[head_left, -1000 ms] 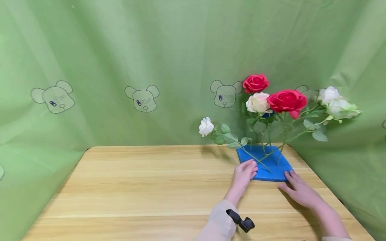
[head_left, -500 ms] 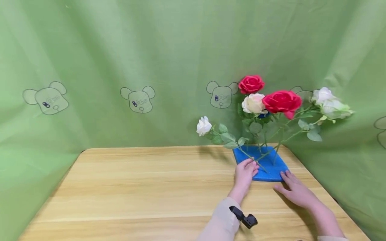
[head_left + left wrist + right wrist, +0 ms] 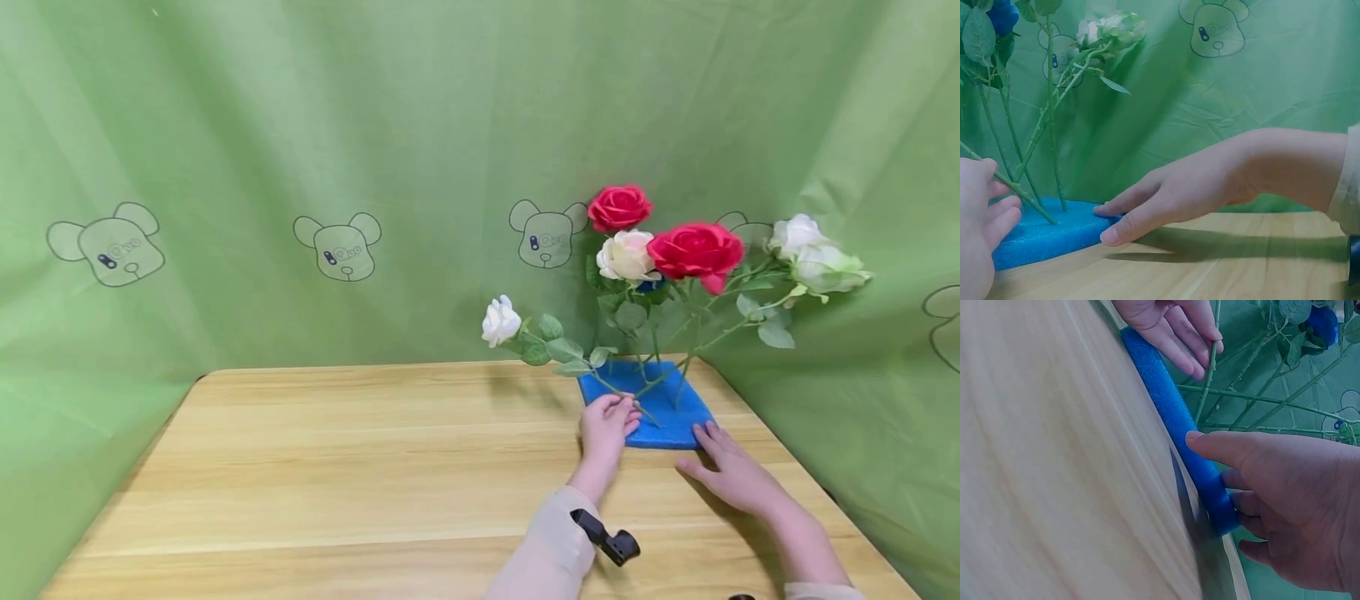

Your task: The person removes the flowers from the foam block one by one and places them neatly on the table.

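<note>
A white rose leans far to the left, its green stem meeting the top of a blue foam block. My left hand pinches this stem between thumb and fingertips, low down over the block's left front part. At the block's right front corner, my right hand rests with extended fingers; in the right wrist view its thumb lies at the front edge. Behind the held stem stand two red roses, a cream rose, white-green roses and a partly hidden blue flower.
The block sits at the right rear of a wooden table. A green curtain with bear-head drawings hangs behind and at both sides. A black wrist camera mount is strapped on the left sleeve.
My left fingertips have moved up onto the white rose's stem and now pinch it. The bloom dips slightly. My right hand stays at the block's corner, while the head view shifts a little.
</note>
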Action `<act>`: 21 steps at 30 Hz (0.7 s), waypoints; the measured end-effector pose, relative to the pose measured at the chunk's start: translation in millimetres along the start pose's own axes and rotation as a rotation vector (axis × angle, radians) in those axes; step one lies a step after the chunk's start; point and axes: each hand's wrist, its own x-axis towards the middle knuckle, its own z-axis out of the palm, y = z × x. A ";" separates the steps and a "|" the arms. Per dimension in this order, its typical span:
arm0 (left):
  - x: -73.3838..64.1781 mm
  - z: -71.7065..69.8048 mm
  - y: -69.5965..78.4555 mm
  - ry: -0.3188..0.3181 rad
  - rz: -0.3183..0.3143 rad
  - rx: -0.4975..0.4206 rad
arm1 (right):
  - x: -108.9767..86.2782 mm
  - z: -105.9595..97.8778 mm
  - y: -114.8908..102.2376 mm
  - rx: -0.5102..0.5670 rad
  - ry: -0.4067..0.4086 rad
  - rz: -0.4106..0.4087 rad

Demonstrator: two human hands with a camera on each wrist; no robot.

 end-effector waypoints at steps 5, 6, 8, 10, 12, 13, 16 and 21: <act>-1.6 -0.2 -1.8 0.001 0.033 0.024 | 0.4 2.0 3.0 0.001 0.000 0.001; -1.4 -0.3 -2.8 0.001 0.041 0.027 | 0.6 2.5 3.7 0.000 0.000 0.001; -1.4 -0.5 -4.3 -0.006 0.063 0.031 | 0.7 3.2 4.9 -0.002 0.000 0.003; -2.3 -1.0 -5.5 -0.017 0.093 0.053 | 0.7 3.4 5.7 -0.005 0.001 0.003; -3.1 -1.8 -7.0 -0.030 0.136 0.089 | 0.5 3.2 6.0 -0.003 0.001 0.003; -3.7 -2.1 -7.5 -0.038 0.159 0.108 | 0.4 3.2 6.2 -0.004 0.001 0.004; -3.6 -3.2 -9.1 -0.054 0.225 0.156 | 0.4 3.4 6.1 -0.003 0.000 0.003; 0.2 -4.7 -6.6 -0.045 0.297 0.122 | 0.5 2.4 5.6 -0.004 -0.002 -0.001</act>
